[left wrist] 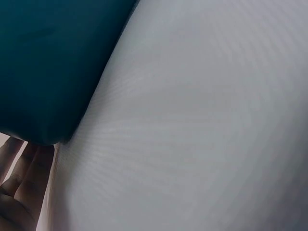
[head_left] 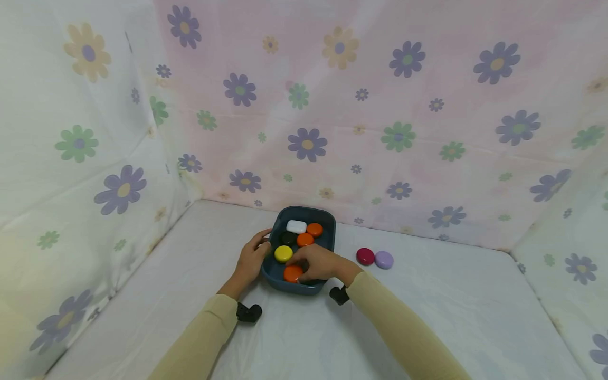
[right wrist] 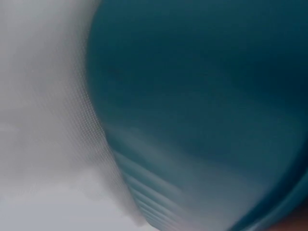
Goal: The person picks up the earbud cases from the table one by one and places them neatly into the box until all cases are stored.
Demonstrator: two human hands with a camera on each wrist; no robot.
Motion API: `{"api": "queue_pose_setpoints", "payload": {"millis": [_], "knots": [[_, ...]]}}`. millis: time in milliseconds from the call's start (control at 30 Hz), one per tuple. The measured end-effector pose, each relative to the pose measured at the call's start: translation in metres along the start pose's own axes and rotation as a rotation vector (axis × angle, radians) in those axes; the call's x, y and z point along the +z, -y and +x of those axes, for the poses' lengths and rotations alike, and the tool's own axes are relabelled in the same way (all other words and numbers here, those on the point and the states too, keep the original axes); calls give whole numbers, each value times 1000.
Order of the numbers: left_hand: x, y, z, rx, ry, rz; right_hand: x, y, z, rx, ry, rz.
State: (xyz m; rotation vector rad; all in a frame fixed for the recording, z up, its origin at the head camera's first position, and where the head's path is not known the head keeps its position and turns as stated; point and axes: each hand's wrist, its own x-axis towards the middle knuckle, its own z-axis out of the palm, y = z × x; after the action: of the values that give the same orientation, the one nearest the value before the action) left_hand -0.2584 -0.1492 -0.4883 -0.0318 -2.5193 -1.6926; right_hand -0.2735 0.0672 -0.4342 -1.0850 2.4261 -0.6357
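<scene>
A dark blue tray with rounded corners stands on the table, holding several glossy, pebble-like pieces. At its left side my left hand grips the wall near the rim; in the left wrist view, its fingers meet the tray's outside. My right hand reaches over the right rim into the near end. Thumb and fingers pinch an orange disc there. Beside it lies a yellow disc. Farther in are a black disc, a white rounded block and two more orange discs.
To the right of the tray, a dark red disc and a lilac disc lie side by side on the white tabletop. Flower-print cloth walls the table at the back and both sides.
</scene>
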Motion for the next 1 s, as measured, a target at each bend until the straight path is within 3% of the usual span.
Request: {"api": "queue_pose_setpoints", "payload": {"millis": [267,1000], "knots": [[1,2,0,-3,-7,5,-4,-1,-5,38,-39,29],[1,4,0,8,-4,-11,-11,-9,-26,40,-149,160]]}}
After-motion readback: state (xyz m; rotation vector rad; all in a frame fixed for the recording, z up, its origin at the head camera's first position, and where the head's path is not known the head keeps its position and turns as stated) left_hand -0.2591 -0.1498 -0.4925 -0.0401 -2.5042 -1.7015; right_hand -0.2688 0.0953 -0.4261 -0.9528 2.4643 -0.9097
